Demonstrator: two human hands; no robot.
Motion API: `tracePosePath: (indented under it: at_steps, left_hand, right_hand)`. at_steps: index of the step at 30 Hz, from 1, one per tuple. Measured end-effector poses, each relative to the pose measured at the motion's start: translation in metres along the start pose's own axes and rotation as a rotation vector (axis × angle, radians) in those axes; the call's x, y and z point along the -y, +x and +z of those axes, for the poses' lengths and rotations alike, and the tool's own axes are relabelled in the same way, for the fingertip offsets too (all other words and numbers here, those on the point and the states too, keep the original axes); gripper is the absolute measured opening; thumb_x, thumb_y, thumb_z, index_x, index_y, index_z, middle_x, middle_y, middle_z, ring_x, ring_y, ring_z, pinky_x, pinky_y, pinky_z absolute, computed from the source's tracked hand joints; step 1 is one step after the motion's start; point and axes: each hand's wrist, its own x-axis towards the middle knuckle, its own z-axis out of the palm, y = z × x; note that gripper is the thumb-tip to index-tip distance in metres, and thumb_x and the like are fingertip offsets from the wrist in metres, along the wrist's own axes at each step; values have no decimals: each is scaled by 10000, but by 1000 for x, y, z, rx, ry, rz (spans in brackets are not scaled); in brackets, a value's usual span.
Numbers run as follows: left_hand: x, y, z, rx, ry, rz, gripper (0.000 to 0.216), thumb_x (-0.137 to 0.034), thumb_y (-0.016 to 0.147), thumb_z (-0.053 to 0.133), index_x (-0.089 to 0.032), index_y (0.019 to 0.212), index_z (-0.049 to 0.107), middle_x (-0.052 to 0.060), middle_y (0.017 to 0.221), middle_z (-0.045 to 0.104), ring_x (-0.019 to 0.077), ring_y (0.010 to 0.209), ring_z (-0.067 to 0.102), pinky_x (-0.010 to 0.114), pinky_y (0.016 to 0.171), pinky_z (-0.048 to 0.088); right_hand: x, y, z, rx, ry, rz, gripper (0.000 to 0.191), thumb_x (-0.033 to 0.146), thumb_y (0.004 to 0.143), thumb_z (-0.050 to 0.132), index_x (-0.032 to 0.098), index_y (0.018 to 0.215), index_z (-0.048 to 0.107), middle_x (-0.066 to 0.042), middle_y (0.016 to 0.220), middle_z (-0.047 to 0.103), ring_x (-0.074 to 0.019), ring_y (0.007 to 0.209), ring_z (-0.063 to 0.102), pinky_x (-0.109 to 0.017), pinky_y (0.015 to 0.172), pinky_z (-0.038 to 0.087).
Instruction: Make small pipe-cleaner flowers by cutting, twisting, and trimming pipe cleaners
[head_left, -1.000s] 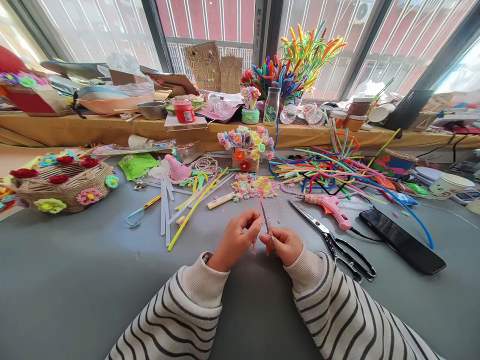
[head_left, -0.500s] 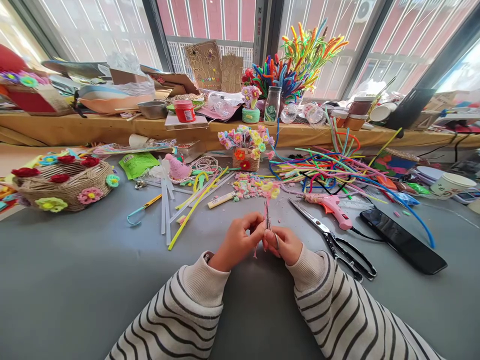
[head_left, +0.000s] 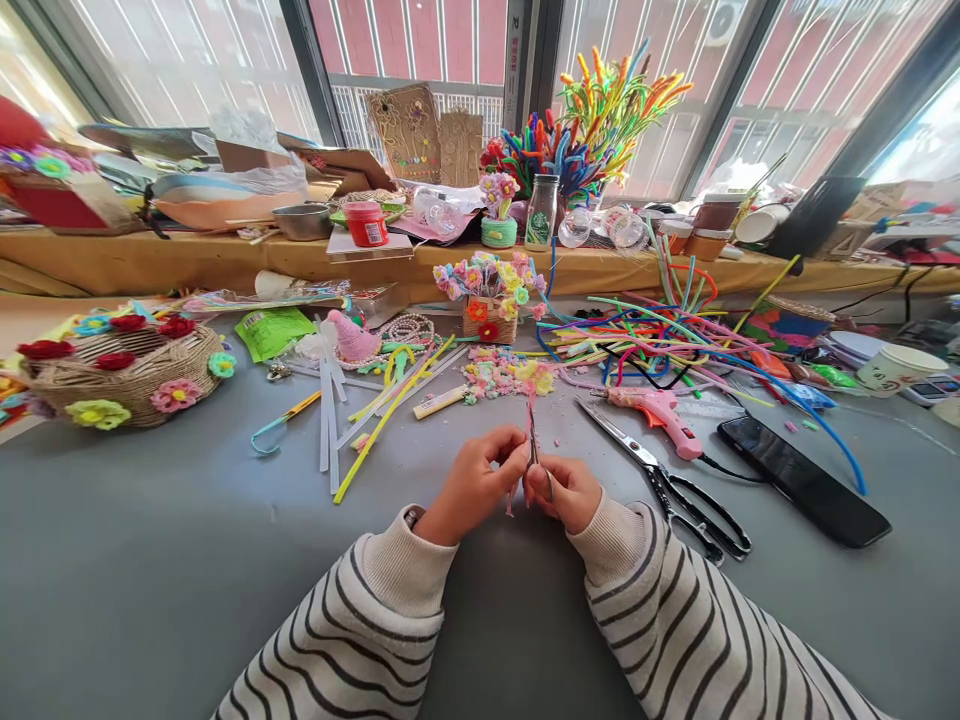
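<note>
My left hand (head_left: pixel 480 478) is closed, its thumb and forefinger pinching a thin pink pipe cleaner (head_left: pixel 531 408) that stands up above the fingers; a short end hangs below them. Held in my right hand (head_left: pixel 571 490) is a small pair of scissors (head_left: pixel 533 446), blades pointing up alongside the pipe cleaner. Whether the blades touch it is too small to tell. Just beyond the hands lies a heap of pastel fluffy bits (head_left: pixel 491 373), with a yellow and pink tuft (head_left: pixel 536 378) at its right side.
Large black-handled scissors (head_left: pixel 664 480), a pink glue gun (head_left: pixel 660 412) and a phone (head_left: pixel 802 480) lie to the right. Glue sticks (head_left: pixel 328 420) and a yellow pipe cleaner (head_left: pixel 375 450) are on the left, near a twine basket (head_left: pixel 135 385). Behind stands a flower box (head_left: pixel 491 315) beside piled pipe cleaners (head_left: pixel 645 340).
The scissors and pink pipe cleaner have shifted very slightly between the fingers. Both hands stay in nearly the same place; the whole view has moved slightly.
</note>
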Motion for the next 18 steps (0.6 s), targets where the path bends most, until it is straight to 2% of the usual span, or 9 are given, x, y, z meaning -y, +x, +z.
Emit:
tracePosePath:
  at_steps: [5, 9, 12, 18]
  left_hand:
    - [0, 0, 0, 9, -63, -22, 195, -304, 748, 348, -159, 622, 382, -59, 524, 344, 47, 461, 352, 164, 459, 309]
    - [0, 0, 0, 1, -62, -34, 202, -310, 745, 356, -157, 617, 387, -56, 524, 354, 46, 464, 357, 163, 459, 316]
    - [0, 0, 0, -33, -53, -25, 197, -304, 745, 358, -158, 617, 392, -57, 503, 367, 48, 460, 353, 164, 462, 314]
    - [0, 1, 2, 9, -95, -14, 195, -300, 739, 365, -157, 608, 394, -55, 490, 403, 53, 458, 381, 163, 458, 317]
  right_hand:
    - [0, 0, -1, -66, -108, 52, 491, 605, 622, 387, 154, 431, 419, 38, 386, 362, -47, 353, 286, -193, 352, 218]
    - [0, 1, 0, -11, 10, 49, 503, 623, 626, 356, 157, 449, 423, 67, 338, 287, -38, 314, 244, -189, 326, 187]
    - [1, 1, 0, 39, 103, 49, 529, 654, 616, 315, 153, 495, 436, 74, 331, 284, -32, 288, 227, -185, 306, 172]
    - [-1, 1, 0, 53, 99, 5, 522, 640, 637, 307, 149, 524, 444, 65, 347, 314, -35, 297, 243, -181, 307, 188]
